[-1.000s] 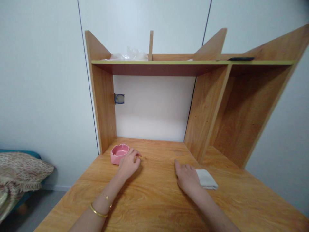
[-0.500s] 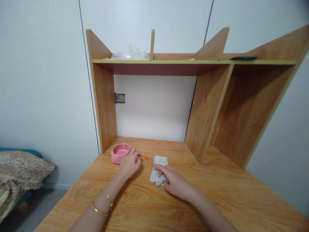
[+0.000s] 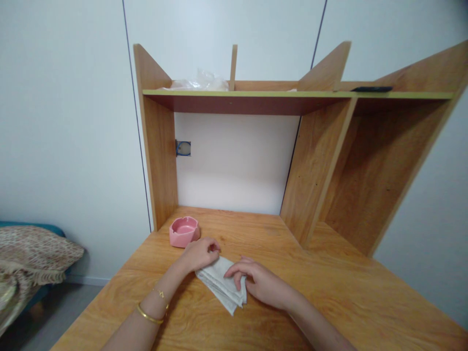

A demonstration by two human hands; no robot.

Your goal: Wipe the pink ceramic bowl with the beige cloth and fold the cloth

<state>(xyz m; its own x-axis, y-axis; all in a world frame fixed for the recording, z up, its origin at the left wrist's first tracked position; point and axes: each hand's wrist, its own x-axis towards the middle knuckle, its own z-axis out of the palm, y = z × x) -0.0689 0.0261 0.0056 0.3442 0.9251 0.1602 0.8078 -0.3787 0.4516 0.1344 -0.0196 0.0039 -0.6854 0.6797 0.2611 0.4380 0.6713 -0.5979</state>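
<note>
A folded light grey cloth [image 3: 223, 282] lies slantwise on the wooden desk [image 3: 292, 302], between my two hands. My left hand [image 3: 202, 252] is at the cloth's upper left corner, its fingers curled; what they hold, if anything, is hidden. My right hand [image 3: 256, 280] touches the cloth's right side with bent fingers that are apart from one another. Just behind my left hand stands a pink ashtray [image 3: 185, 233] with a notched rim, touched or nearly touched by the hand.
A wooden shelf unit [image 3: 234, 103] rises at the back of the desk, with a clear plastic bag [image 3: 201, 83] and a dark flat object [image 3: 372, 89] on top. A patterned cloth [image 3: 32, 248] drapes over blue furniture at the far left.
The cloth has shifted left and towards me, turned, and looks more spread. My left hand has come nearer to me, onto the cloth's corner. My right hand's fingers have loosened.
</note>
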